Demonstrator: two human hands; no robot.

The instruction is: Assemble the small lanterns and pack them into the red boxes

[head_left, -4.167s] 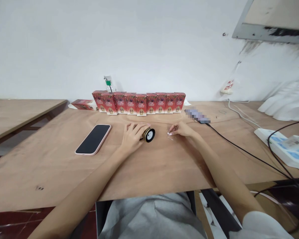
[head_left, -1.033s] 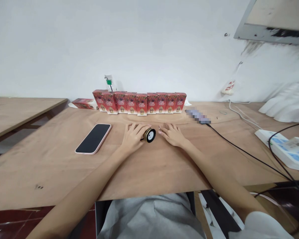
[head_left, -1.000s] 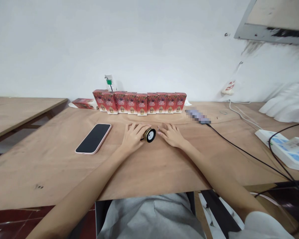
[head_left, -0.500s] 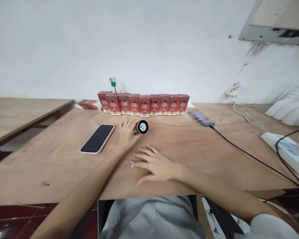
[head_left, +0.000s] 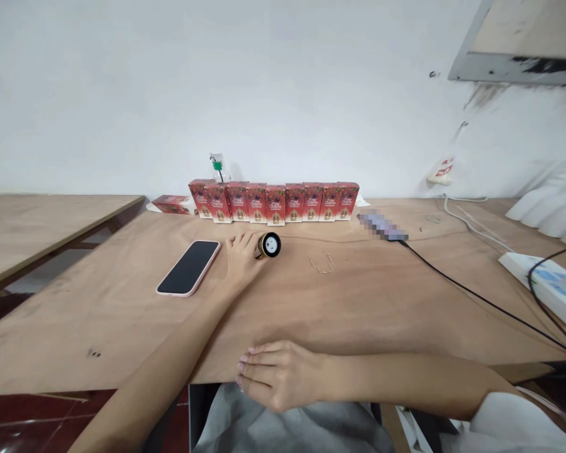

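Observation:
A small black and gold cylinder with a white end [head_left: 268, 245] lies on its side on the wooden table [head_left: 358, 302]. My left hand [head_left: 240, 253] is closed round its left part, holding it against the table. My right hand [head_left: 276, 374] rests at the near table edge in front of my body, fingers stretched out and together, holding nothing. A thin bent wire piece [head_left: 321, 263] lies on the table to the right of the cylinder, touched by neither hand.
A pink-edged phone [head_left: 188, 267] lies face up left of my left hand. A row of several red boxes [head_left: 273, 201] stands at the back by the wall. A black cable [head_left: 476, 296] runs right toward a white power strip [head_left: 542, 286].
My right hand left the cylinder's side and drew back to the near table edge, uncovering the wire piece. My left hand kept hold of the cylinder, which now lies slightly further left.

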